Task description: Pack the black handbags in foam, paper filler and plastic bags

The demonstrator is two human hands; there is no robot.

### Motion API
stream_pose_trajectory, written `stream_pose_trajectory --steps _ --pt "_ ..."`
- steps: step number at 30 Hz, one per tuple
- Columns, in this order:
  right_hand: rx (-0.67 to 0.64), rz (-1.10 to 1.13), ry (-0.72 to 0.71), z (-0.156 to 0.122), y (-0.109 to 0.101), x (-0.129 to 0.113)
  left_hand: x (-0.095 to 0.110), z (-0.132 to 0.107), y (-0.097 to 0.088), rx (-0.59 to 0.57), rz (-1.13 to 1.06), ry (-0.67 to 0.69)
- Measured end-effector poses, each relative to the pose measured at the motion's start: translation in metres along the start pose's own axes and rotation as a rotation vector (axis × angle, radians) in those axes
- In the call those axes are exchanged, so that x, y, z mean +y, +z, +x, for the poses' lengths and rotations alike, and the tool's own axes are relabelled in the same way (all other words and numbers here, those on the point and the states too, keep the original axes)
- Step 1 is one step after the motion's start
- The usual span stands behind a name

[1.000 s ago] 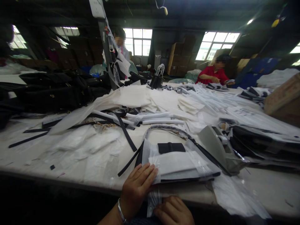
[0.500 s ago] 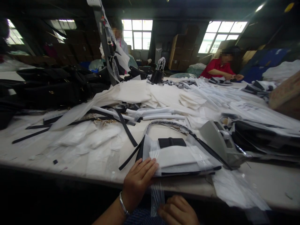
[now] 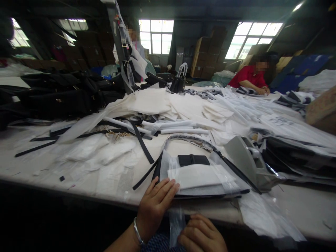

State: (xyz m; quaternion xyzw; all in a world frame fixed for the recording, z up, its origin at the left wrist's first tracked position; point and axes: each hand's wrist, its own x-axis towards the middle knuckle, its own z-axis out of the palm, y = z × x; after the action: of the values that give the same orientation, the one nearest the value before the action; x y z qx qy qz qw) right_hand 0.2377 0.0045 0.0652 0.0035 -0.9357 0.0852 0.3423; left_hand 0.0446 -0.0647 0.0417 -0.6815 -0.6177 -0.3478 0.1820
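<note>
A black handbag (image 3: 157,169) lies at the table's front edge, its front covered by white sheet and clear plastic. The handle (image 3: 189,137), wrapped in plastic, arches away from me. My left hand (image 3: 159,199), with a silver bangle at the wrist, rests flat on the bag's lower left corner, fingers stretched out. Below the table edge hangs a strip of clear plastic (image 3: 176,222). My right hand (image 3: 202,233) is curled beside it, the fingertips closed on the strip's right side.
A grey tape dispenser (image 3: 243,161) stands right of the bag, before a stack of black bags in plastic (image 3: 291,154). White foam sheets (image 3: 149,101) and black straps (image 3: 141,141) lie behind. Black bags (image 3: 57,94) are heaped at left. A person in red (image 3: 252,75) works across the table.
My right hand has risen slightly toward the table edge, still at the plastic strip. My left hand stays on the bag. The person in red has brought both hands lower and together.
</note>
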Motion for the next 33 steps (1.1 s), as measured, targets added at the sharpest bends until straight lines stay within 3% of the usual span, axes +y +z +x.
stream_pose_trajectory --steps 3,7,12,17,23,27,30,33 --pt "0.026 -0.005 -0.005 0.007 -0.011 0.007 0.001 0.001 0.0 0.002 -0.004 -0.003" --pt "0.107 -0.123 0.095 0.022 -0.023 0.021 0.0 0.0 0.0 -0.005 -0.01 -0.007" --pt "-0.062 -0.085 0.133 0.052 -0.016 0.04 0.0 -0.001 0.001 0.018 0.011 0.01" --pt "-0.058 -0.015 0.135 0.061 -0.004 0.044 0.0 -0.001 0.001 0.016 0.03 0.016" --pt "-0.119 0.015 0.256 0.061 -0.023 0.053 -0.001 0.001 0.001 0.012 0.02 0.004" --pt "-0.281 -0.21 0.198 0.052 -0.036 0.074 -0.001 0.001 0.0 0.003 0.01 -0.004" --pt "-0.468 -0.211 0.161 0.041 -0.034 0.084 -0.001 0.001 0.0 0.018 0.006 -0.014" --pt "-0.549 -0.185 0.184 0.034 -0.028 0.085 0.0 0.001 0.0 0.006 0.01 -0.004"
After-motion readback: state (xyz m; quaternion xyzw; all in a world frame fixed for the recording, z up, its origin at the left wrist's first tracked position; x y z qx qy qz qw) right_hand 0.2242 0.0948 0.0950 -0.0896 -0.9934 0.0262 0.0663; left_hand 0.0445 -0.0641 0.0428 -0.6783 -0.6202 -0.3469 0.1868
